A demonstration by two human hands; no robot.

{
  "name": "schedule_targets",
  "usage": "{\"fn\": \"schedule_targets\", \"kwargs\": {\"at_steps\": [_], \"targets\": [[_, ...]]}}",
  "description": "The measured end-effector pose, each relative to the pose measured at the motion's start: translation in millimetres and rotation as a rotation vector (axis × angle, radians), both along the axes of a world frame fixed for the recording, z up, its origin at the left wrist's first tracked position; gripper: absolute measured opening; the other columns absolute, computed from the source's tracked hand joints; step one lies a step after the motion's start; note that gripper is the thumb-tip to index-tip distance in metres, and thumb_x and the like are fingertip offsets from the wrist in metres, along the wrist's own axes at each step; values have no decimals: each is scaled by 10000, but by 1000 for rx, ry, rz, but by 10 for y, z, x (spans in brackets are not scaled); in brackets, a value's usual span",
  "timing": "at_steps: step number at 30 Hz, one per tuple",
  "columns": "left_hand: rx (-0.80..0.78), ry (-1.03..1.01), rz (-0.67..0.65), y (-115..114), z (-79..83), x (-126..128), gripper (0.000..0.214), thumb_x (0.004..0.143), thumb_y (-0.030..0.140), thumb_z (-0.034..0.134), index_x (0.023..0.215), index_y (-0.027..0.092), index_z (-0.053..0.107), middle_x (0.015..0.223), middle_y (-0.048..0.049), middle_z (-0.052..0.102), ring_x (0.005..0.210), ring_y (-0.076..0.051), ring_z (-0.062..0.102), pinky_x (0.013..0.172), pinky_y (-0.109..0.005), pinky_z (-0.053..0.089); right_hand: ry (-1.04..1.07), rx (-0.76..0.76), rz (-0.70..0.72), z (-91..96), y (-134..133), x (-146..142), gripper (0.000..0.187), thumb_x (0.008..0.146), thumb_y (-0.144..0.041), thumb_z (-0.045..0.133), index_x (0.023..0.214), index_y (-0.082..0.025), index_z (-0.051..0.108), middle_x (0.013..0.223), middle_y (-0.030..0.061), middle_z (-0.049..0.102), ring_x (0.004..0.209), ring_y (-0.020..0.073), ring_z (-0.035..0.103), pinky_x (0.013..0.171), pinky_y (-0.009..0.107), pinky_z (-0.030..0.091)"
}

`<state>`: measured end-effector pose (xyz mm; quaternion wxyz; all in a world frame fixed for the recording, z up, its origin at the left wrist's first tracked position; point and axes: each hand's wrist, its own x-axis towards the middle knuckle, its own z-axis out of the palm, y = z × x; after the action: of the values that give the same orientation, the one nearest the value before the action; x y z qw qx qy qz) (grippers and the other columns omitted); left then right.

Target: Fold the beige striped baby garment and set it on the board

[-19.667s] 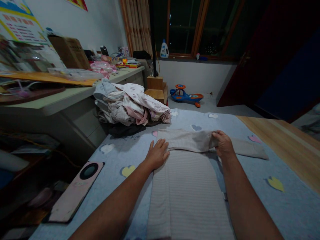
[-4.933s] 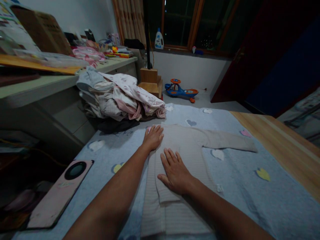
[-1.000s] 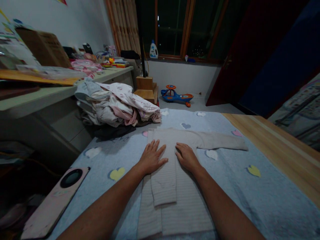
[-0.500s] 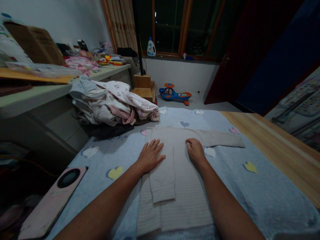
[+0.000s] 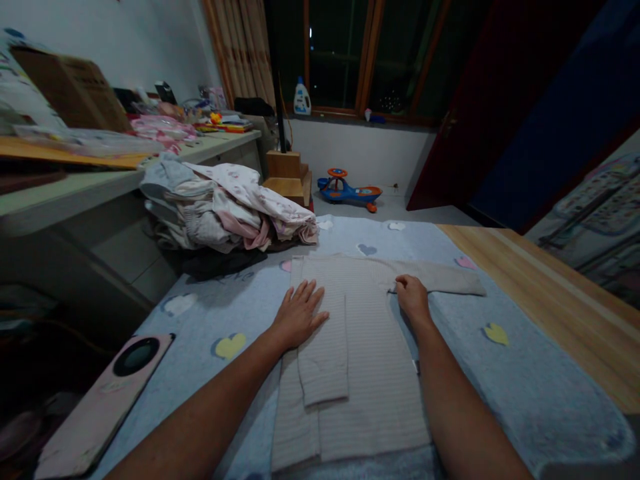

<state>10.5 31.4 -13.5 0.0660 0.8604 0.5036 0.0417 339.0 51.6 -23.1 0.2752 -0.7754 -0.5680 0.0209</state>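
Note:
A pale grey, finely striped long-sleeved shirt (image 5: 370, 373) lies spread on the blue blanket. Its left side is folded inward, and that sleeve (image 5: 325, 373) runs down over the body. The other sleeve (image 5: 455, 279) stretches out to the right. Flat on the folded left part rests my left hand (image 5: 301, 313), fingers spread. My right hand (image 5: 414, 299) is at the right armpit of the shirt, where sleeve meets body. Its fingers are curled together, and whether fabric is pinched in them is hidden.
A heap of clothes (image 5: 225, 207) sits at the blanket's far left, beside a cluttered desk (image 5: 200, 152). A pink phone (image 5: 95, 413) lies at the near left. The blanket (image 5: 530, 393) borders a wooden board (image 5: 540, 287) on the right. Beyond stands a blue ride-on toy (image 5: 350, 192).
My right hand has moved to the right, off the shirt's body to its armpit, and the shirt's right edge now shows. My left hand stays in place.

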Motion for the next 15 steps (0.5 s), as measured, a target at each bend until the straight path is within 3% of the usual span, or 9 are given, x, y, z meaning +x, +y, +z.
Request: {"fn": "schedule_targets", "kwargs": {"at_steps": [5,15], "targets": [[9,-11,1,5,-1,-6,637,979,566,375,1522,233,375,1639,-101,269,1520,-294,202,1205,-523,211,-54,-85,23,76,26,205,257,809,-146,502,888,-152,746,931,99,743,887,208,652,822,290,447],[28,-25,30,32,-29,-3,619,981,549,386,1521,247,381,1642,-115,254,1518,-298,211,1196,-533,227,-153,49,-37,10,-123,206,296,868,-138,451,988,-131,721,982,126,696,931,219,600,874,302,424]]}}
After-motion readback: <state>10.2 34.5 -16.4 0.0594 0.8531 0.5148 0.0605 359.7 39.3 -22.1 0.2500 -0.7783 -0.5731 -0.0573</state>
